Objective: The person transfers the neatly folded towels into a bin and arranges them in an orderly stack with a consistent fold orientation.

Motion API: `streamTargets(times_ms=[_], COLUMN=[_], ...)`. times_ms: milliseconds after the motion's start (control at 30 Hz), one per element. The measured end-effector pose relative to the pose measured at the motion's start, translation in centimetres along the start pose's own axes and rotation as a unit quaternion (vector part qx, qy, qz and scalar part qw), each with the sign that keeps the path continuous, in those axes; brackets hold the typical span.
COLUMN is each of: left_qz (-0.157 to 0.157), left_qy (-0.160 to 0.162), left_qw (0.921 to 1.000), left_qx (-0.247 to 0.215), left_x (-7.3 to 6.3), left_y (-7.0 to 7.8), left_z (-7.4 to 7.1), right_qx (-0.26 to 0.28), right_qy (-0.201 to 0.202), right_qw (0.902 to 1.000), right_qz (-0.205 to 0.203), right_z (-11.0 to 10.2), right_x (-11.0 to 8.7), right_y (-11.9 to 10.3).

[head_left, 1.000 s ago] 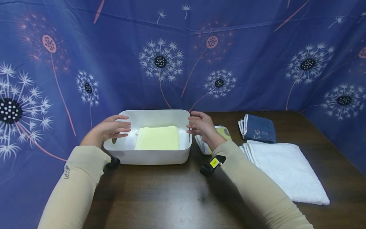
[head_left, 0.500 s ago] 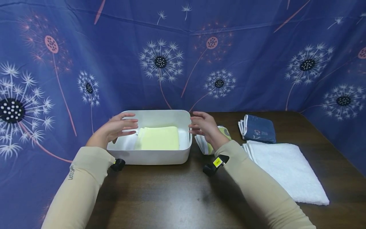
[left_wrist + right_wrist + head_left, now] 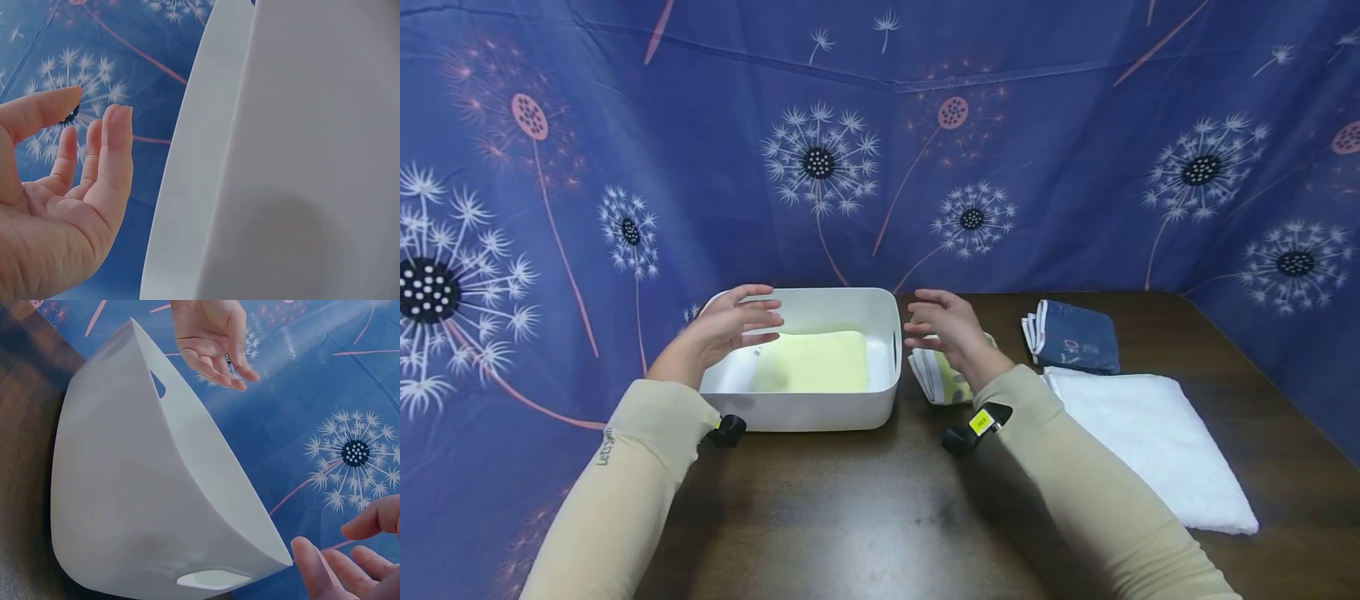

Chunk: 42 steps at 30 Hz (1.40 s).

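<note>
A smooth white bin (image 3: 805,411) with rounded corners is sitting on the dark table (image 3: 842,500); behind its front wall a pale yellow folded cloth (image 3: 816,367) is lying inside. Compared with a second ago, the left hand (image 3: 726,327) is showing farther right, and the right hand (image 3: 951,329) is hovering just right of the rim it was overlapping. Both are holding nothing, fingers relaxing apart. The left is overlapping the bin's left end; the bin is lying just beside the right.
</note>
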State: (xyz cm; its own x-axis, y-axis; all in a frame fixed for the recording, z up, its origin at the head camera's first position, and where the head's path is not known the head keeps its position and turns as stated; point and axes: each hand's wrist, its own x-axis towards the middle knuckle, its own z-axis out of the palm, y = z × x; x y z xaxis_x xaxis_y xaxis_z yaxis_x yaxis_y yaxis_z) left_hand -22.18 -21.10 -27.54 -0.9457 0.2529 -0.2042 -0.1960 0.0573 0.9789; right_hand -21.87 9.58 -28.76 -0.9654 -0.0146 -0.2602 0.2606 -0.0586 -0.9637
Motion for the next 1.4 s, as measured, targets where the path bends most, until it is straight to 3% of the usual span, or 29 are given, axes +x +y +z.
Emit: streamTargets(times_ms=[467, 800, 1400], left_qz=[0.015, 0.006, 0.020], left_qy=[-0.003, -0.005, -0.014], left_qw=[0.9997, 0.9993, 0.9974], left_qx=[-0.018, -0.036, -0.067], left_x=[1.0, 1.8, 2.9], left_y=[0.7, 0.8, 1.7], left_z=[3.0, 5.1, 8.1], right_qx=[-0.005, -0.004, 0.014], right_qy=[-0.001, 0.012, 0.000], right_qw=[1.0000, 0.9999, 0.9999], right_qz=[0.000, 0.006, 0.000], right_z=[-1.4, -2.9, -4.8], right_x=[-0.4, -0.3, -0.9], right_y=[-0.8, -1.0, -1.5])
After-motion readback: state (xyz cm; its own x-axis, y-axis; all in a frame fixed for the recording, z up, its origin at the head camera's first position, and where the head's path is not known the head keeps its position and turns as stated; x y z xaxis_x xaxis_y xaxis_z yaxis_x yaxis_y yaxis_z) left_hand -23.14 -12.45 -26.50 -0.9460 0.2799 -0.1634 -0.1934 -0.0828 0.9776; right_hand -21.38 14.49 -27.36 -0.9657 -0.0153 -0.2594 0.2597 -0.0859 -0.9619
